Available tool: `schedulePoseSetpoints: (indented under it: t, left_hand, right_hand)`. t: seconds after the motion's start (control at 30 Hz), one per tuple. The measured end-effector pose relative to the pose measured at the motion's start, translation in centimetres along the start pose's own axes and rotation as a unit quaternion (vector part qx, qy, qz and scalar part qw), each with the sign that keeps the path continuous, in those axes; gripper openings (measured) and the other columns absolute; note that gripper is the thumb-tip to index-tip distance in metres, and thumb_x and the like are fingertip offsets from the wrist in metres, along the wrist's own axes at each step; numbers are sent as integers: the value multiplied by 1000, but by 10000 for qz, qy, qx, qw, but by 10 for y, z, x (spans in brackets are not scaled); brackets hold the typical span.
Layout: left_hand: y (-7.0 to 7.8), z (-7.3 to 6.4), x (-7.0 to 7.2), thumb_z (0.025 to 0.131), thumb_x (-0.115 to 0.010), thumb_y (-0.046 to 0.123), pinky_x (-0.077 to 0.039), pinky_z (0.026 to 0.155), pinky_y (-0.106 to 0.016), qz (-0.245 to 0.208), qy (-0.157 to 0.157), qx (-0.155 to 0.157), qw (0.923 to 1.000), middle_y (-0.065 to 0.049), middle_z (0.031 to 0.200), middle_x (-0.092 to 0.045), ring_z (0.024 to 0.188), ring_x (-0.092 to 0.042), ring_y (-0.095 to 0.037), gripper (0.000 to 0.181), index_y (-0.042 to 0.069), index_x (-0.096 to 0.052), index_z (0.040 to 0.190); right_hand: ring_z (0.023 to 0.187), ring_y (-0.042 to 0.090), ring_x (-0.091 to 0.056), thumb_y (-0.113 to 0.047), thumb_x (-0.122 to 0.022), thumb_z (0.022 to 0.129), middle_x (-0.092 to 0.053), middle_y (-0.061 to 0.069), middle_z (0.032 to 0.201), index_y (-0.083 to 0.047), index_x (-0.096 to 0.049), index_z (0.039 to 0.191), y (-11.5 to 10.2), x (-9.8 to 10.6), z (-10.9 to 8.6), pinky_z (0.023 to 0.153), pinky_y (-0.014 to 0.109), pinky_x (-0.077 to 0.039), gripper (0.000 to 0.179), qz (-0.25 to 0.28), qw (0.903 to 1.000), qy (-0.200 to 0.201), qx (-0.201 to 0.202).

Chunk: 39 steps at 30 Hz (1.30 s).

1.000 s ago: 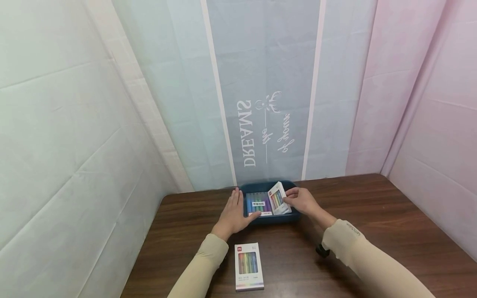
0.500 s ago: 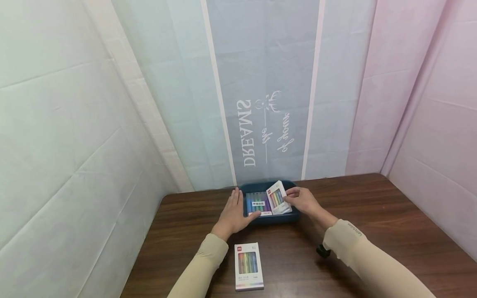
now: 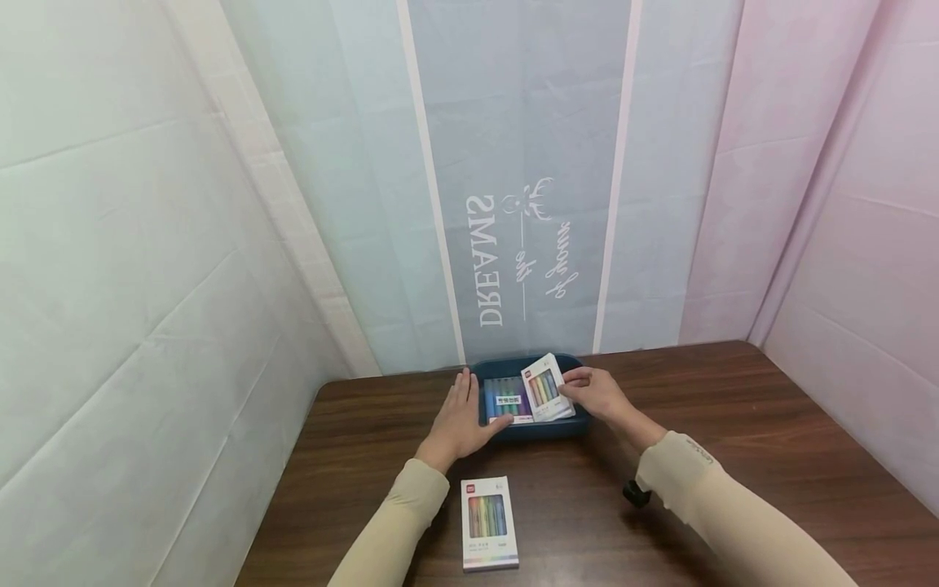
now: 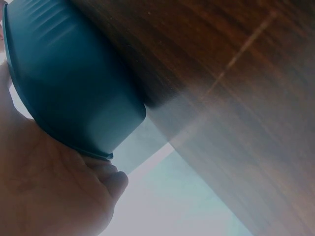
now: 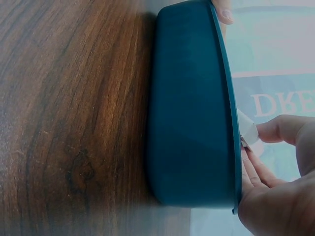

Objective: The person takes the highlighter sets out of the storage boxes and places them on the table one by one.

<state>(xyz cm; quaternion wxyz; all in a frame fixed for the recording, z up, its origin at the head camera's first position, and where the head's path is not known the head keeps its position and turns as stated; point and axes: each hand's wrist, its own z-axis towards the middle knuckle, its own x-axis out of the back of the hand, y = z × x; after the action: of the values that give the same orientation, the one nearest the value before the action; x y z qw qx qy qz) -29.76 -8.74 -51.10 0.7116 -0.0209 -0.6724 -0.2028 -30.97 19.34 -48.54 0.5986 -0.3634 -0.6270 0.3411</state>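
My right hand [image 3: 597, 397] pinches a white box of coloured pens [image 3: 541, 389] by its right edge, thumb on the near face. That box leans tilted inside a dark teal plastic bin [image 3: 546, 429], in its right part. In the right wrist view a corner of the box [image 5: 248, 132] shows between thumb and fingers, just over the rim. My left hand [image 3: 458, 420] rests on the bin's left end, fingers straight along the rim and thumb reaching over the front edge. Beside the tilted box lies a pack of blue, green and purple pens [image 3: 506, 390] with a white label.
Another white box of coloured pens [image 3: 490, 523] lies flat on the brown wooden table [image 3: 734, 432], between the forearms. The bin stands near the table's back edge, against a printed curtain [image 3: 528, 122]. Pale fabric walls [image 3: 132, 285] enclose both sides.
The held pen box has tipped slightly left, its face turning more upward and overlapping more of the pen pack. My left hand has stayed in place on the bin.
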Motion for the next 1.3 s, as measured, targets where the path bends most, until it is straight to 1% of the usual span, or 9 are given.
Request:
schedulePoseSetpoints:
  t: [0.33,0.4,0.53,0.67,0.77,1.0,1.23,1.3]
  left_hand:
    - [0,2,1,84,-33,89,-15,124,-42,-5,-12,6,10000,-13,168,-2,155,-3,-27,117,2,-13,160]
    - [0,2,2,84,-33,89,-14,124,-42,6,-20,7,10000,-13,168,-1,155,-3,-27,117,2,-13,160]
    - [0,1,2,84,-34,88,-14,124,-42,18,-8,2,10000,-13,168,-1,155,-3,-27,117,2,-13,160]
    - [-1,2,1,85,-36,87,-15,124,-42,-8,0,-4,10000,-14,168,-2,155,-2,-27,116,2,-13,160]
    - [-2,3,0,85,-36,87,-14,124,-42,-16,-16,-2,10000,-13,168,-1,155,-1,-26,116,2,-12,160]
    - [-4,3,-3,84,-34,88,-16,124,-44,-20,62,-107,9999,-16,168,-3,155,-3,-28,118,0,-14,159]
    - [-1,0,2,85,-33,88,-13,124,-40,-50,-26,-86,9999,-16,168,-2,155,-2,-27,117,0,-11,160]
    - [-1,0,2,85,-34,87,-14,124,-41,-66,1,-110,9999,-16,168,-3,155,-3,-27,117,0,-12,159]
  right_hand:
    - [98,28,-64,-26,-72,94,-67,20,118,-3,-65,122,-1,2,1,84,37,-57,36,146,9997,-121,-138]
    - [99,27,-64,-27,-71,94,-66,19,119,-5,-65,122,-2,2,2,85,37,-57,36,221,9994,-133,-223]
    - [101,28,-63,-27,-70,95,-65,21,122,-3,-64,124,-2,3,1,88,39,-56,39,301,9991,-231,-211]
    - [103,29,-63,-28,-69,96,-65,21,124,-4,-63,125,-3,4,0,91,40,-54,38,329,9988,-249,-259]
    - [102,28,-63,-27,-69,96,-65,20,124,-5,-63,126,-3,4,0,92,41,-54,38,369,9986,-235,-310]
    - [99,26,-64,-28,-69,96,-65,20,124,-4,-63,126,-1,5,0,89,38,-55,39,534,9979,-261,-263]
    - [97,21,-67,-24,-67,97,-67,20,121,1,-62,125,3,5,1,79,30,-55,38,924,9952,-307,-54]
    - [96,20,-66,-24,-67,97,-67,20,121,1,-62,126,4,5,1,79,29,-55,38,943,9951,-300,-39]
